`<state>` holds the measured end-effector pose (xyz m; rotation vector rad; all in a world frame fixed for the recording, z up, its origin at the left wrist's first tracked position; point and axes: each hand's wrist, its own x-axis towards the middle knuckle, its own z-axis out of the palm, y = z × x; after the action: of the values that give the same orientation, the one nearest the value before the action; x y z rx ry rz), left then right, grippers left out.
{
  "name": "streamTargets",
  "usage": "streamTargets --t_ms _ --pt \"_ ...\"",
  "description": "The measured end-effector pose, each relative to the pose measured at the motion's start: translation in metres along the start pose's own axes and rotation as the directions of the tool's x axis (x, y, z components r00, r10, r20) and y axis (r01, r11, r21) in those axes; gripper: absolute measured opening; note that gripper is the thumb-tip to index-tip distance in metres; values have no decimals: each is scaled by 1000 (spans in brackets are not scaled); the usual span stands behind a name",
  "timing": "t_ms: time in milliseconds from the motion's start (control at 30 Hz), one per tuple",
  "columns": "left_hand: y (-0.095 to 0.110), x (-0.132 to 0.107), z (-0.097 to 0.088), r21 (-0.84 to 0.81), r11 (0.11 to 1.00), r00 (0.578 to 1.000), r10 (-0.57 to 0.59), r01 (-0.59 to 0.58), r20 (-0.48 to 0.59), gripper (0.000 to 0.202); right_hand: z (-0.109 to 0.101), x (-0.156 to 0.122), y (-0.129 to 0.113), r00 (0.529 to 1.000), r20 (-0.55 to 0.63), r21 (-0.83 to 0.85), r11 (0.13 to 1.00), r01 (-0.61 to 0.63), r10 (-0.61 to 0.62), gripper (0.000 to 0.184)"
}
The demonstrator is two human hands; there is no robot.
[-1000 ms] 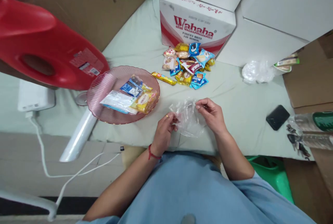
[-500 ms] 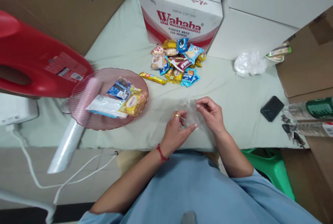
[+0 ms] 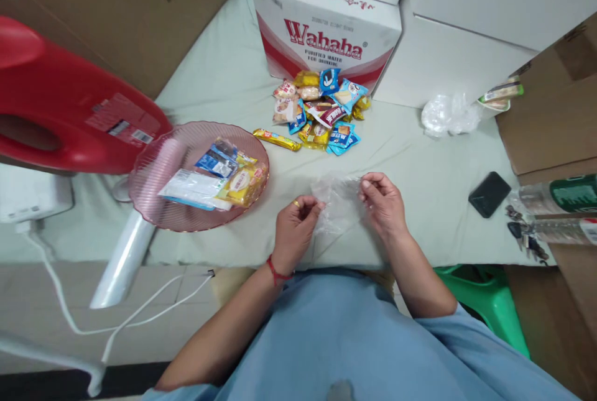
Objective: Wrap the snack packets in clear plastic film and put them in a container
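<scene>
A clear plastic bag (image 3: 339,203) is stretched between my two hands, low over the cloth-covered table. My left hand (image 3: 297,227) pinches its left side between thumb and fingers. On the opposite side, my right hand (image 3: 383,203) grips the bag's upper right edge. Beyond the hands lies a pile of wrapped snacks (image 3: 321,109), with a long yellow snack packet (image 3: 277,139) at its left. To the left, a pink ribbed plate (image 3: 153,217) bears several packets, among them a yellow one (image 3: 242,184) and a white one (image 3: 191,188).
Behind the snacks stands a Wahaha carton (image 3: 326,31). A red jug (image 3: 79,102) and a clear plastic roll (image 3: 122,258) are at the left. Crumpled clear plastic (image 3: 448,116), a black phone-like object (image 3: 489,194), keys (image 3: 525,236) and bottles (image 3: 566,196) lie right.
My left hand has moved left and closed on the bag's edge. The bag is now spread wider between my hands; my right hand has shifted slightly right.
</scene>
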<state>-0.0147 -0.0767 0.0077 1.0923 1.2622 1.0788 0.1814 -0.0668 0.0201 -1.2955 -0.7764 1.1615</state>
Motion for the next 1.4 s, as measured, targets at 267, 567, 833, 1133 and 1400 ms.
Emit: streamTargets --t_ms 267,567,833,1133,1400 --pt "-15 5 -23 -48 997 994 -67 63 -91 35 -45 2 1 990 -134 -65 997 45 -54 36" --pt "-4 -6 -10 -63 976 958 -193 210 211 52 -48 -1 -2 978 -206 44 999 -10 19 40" --pt "-4 -18 -11 212 977 943 -84 15 322 52 -44 4 -1 980 -198 62 998 27 -14 38" --pt "-7 -36 6 257 915 890 186 -311 416 77 -35 0 -4 967 -253 103 995 2 24 42" --pt "-12 -29 33 407 728 831 443 -552 336 27 -4 -2 7 970 -211 236 969 -67 118 43"
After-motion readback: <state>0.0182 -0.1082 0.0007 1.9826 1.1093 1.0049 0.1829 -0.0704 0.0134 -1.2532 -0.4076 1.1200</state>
